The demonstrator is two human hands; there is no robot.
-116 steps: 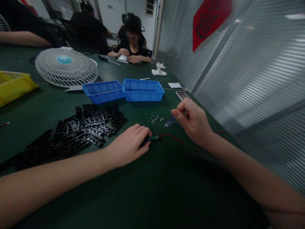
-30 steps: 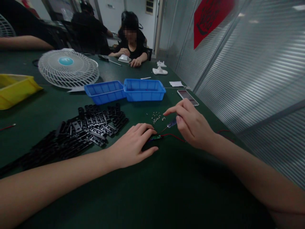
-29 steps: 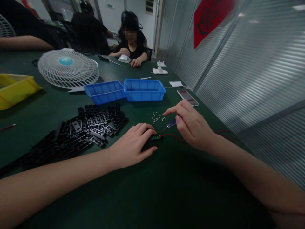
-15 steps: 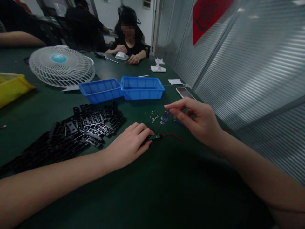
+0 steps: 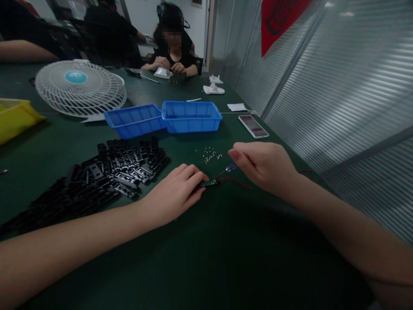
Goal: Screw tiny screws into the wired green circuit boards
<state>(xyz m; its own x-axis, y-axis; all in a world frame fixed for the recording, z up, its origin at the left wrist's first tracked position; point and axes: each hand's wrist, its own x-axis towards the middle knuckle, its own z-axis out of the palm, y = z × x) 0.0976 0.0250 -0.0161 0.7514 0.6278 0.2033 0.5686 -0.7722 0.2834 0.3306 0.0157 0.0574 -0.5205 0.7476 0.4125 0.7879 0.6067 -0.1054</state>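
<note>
My left hand is closed on the left end of a small green circuit board, holding it low at the table. Fingers hide that end of the board. A thin red wire runs from its right side. In my right hand, fingers wrapped round its handle, is a small screwdriver with a clear bluish handle. Its shaft slants down left toward the board; whether the tip touches I cannot tell. Small loose screws lie scattered just beyond the board.
Black plastic parts are heaped left. Behind stand two blue bins, a white fan grille and a yellow bin. A phone lies right, near the table edge. Across the table a person handles a white part.
My right hand has turned and closed into a fist round the screwdriver, which now lies flatter, its handle lower and to the right. My left hand and the board stay nearly put.
</note>
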